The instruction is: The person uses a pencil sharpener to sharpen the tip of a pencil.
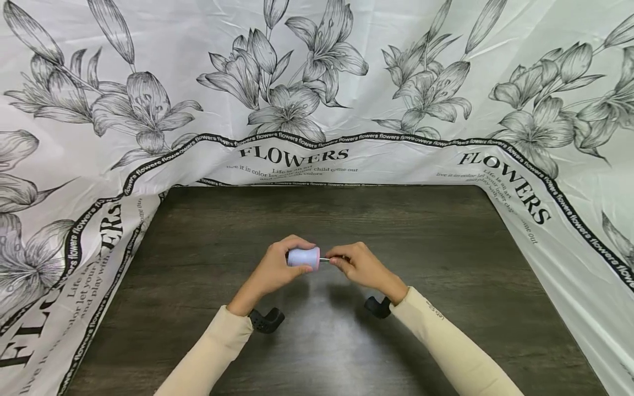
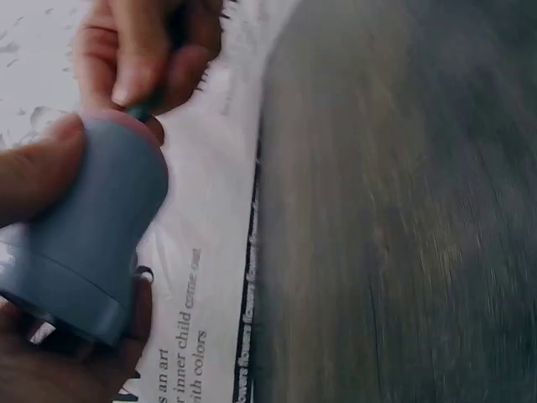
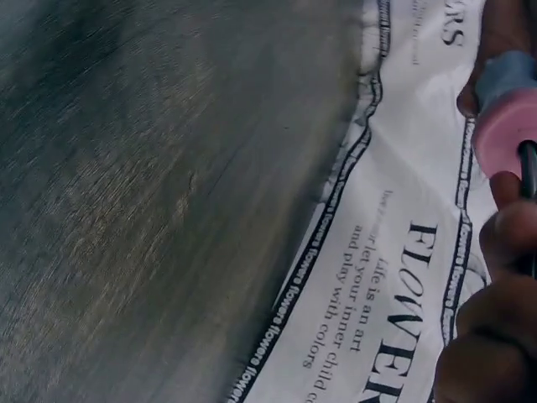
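Observation:
A light blue pencil sharpener with a waisted body and a pink end is held above the table by my left hand, thumb and fingers on either side. From the right, my right hand pinches a thin dark pencil that points into the pink end. The right wrist view shows the pencil at the round hole in the pink face. Most of the pencil is hidden by the right fingers. In the left wrist view the sharpener's body appears large, with a dark opening at its lower end.
Below both hands spreads a dark wood-grain table. A white cloth printed with black flowers and lettering hangs behind it and along its sides. Black wrist mounts jut inward near both cuffs.

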A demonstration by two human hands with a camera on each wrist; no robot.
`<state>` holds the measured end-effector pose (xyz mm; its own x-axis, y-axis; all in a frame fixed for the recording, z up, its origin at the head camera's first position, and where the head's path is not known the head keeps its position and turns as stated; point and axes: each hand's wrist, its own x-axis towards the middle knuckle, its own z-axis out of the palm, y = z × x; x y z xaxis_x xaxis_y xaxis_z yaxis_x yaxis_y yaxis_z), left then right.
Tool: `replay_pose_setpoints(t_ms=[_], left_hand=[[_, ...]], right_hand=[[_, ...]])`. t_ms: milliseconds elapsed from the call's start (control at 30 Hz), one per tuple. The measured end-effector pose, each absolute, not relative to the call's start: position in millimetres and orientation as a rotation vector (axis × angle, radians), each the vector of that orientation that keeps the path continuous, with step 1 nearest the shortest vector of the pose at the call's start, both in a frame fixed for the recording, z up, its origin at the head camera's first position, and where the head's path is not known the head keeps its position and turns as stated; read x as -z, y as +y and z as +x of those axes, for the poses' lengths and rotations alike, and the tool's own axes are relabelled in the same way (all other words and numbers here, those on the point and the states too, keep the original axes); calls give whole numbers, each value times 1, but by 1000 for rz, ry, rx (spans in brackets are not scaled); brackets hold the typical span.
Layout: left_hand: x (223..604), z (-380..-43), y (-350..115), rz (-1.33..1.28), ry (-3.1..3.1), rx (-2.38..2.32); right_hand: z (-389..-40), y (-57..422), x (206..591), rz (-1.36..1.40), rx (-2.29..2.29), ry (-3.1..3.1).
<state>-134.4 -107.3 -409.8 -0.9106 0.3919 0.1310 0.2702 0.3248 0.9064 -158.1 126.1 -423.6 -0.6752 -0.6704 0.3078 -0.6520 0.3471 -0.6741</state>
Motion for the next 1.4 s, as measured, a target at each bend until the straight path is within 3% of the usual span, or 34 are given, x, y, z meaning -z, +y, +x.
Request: replay_pose_setpoints(t_ms=[133,600,967,1233,1400], left_hand=[[408,-135,-103,632,2561,-1605],[408,-148,-106,374,2386,-1701],[403,-148,-112,72,1833,-1760],[401,-148,-115,44,1721,-1757],[402,-149,-113,184,1926,-1767]], right_hand=[[-159,129,424,-1214,1233,2587],[-162,126,438,-1755,892,3244],[-164,125,439,-2113,529,3423],[-166,125,440,-2313,450,3390],[-167,124,441,-2263,628,3301]])
